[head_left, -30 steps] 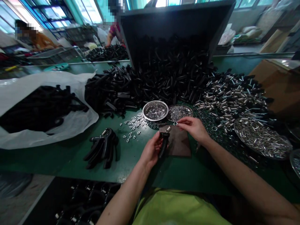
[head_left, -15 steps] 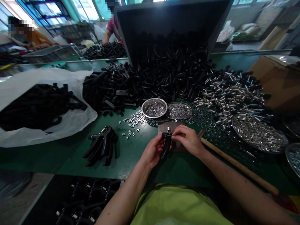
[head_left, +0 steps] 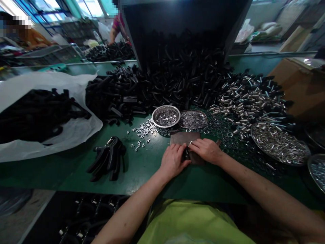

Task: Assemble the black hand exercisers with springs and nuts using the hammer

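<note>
Both hands meet over a flat metal plate (head_left: 181, 137) on the green table. Curled over a small black part (head_left: 187, 154), my left hand (head_left: 174, 159) presses it near the plate, hiding most of it. My right hand (head_left: 206, 150) has its fingers together at the part's right side, where a small shiny ring shows at the fingertips. Behind the plate are a round metal bowl (head_left: 166, 116) and an oval dish (head_left: 194, 119) of small metal pieces. A cluster of black handles (head_left: 109, 157) lies to the left.
A large black pile (head_left: 177, 81) spills from a dark bin. A white bag (head_left: 93, 123) of black parts lies left. At right are metal-ended parts (head_left: 248, 101), a tray (head_left: 281, 145) and a cardboard box (head_left: 297, 84). Two people are across the table.
My left hand has turned palm down and brought the black part down onto the plate. My right hand has followed it, slightly lower. The wooden handle at right is now hidden by my forearm.
</note>
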A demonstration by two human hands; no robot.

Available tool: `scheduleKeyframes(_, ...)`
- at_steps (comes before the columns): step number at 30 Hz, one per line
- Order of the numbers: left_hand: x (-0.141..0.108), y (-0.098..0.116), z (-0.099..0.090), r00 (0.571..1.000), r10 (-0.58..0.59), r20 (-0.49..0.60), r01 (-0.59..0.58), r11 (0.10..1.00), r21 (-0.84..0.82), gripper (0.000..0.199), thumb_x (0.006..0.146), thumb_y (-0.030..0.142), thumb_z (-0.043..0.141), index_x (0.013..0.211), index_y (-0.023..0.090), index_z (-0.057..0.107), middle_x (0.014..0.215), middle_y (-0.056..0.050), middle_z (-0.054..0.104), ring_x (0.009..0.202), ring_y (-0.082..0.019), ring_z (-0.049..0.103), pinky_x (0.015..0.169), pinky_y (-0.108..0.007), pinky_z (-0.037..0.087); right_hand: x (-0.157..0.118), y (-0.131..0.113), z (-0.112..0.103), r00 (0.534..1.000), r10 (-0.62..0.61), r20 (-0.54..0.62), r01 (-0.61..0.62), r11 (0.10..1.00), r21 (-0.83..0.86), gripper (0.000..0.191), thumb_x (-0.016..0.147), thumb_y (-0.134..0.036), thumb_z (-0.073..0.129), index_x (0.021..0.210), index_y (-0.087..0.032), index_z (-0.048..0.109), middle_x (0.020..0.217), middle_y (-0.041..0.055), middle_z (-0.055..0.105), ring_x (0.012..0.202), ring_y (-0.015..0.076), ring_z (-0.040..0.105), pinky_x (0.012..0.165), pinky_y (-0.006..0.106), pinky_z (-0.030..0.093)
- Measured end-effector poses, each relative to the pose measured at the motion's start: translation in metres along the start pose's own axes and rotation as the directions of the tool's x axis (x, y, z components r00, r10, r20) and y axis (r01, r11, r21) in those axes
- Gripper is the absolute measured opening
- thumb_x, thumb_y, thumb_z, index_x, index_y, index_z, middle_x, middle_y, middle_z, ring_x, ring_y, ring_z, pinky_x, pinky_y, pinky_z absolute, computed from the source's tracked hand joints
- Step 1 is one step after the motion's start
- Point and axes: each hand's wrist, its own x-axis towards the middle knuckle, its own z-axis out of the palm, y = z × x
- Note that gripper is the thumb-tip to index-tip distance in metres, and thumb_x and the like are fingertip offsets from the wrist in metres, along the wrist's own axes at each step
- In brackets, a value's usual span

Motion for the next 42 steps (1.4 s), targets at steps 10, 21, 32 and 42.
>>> scheduleKeyframes(10,0.003,0.002,-0.002,0.984,-0.176,-0.037,0.178,0.983,0.054,0.055,0.061,0.051,0.075,0.104,0.02,0.057,0.102,-0.007,0.057,0.097,-0.025,0.052,0.081,-0.036,0.043,-0.138,-0.005,-0.016,0.639,0.718,0.277,-0.73,0.679,-0.074,0.026,0.087,-0.043,0.046,0.088,-0.018,0.054,0.084,0.0079,0.06,0.08,0.0239,0.058,0.064,0.033,0.042)
scheduleKeyframes(21,0.006,0.007,-0.002,0.973,-0.23,-0.033,0.232,0.969,0.081,0.058,0.058,0.052,0.076,0.103,0.02,0.059,0.101,-0.006,0.058,0.097,-0.024,0.052,0.082,-0.034,0.043,-0.034,-0.032,-0.066,0.736,0.674,-0.063,-0.52,0.622,0.586,0.037,0.094,-0.029,0.033,0.129,-0.024,0.046,0.11,0.0074,0.066,0.085,0.0184,0.067,0.071,0.03,0.053)
scheduleKeyframes(32,0.006,0.007,-0.001,0.97,-0.241,-0.031,0.242,0.968,0.07,0.056,0.058,0.05,0.076,0.102,0.02,0.058,0.103,-0.006,0.057,0.099,-0.024,0.051,0.084,-0.035,0.042,-0.03,-0.043,-0.061,0.805,0.588,-0.079,-0.516,0.759,0.397,0.036,0.094,-0.025,0.03,0.126,-0.022,0.047,0.098,0.0076,0.069,0.083,0.0184,0.067,0.068,0.029,0.052)
scheduleKeyframes(42,0.001,0.007,0.004,0.934,-0.33,-0.139,0.32,0.943,-0.086,0.054,0.064,0.047,0.074,0.104,0.019,0.049,0.101,-0.007,0.058,0.096,-0.024,0.055,0.081,-0.037,0.044,-0.101,-0.013,-0.011,0.648,0.759,0.059,-0.744,0.648,-0.162,0.041,0.094,-0.035,0.033,0.127,-0.021,0.054,0.088,0.0107,0.066,0.077,0.0242,0.06,0.06,0.032,0.042)
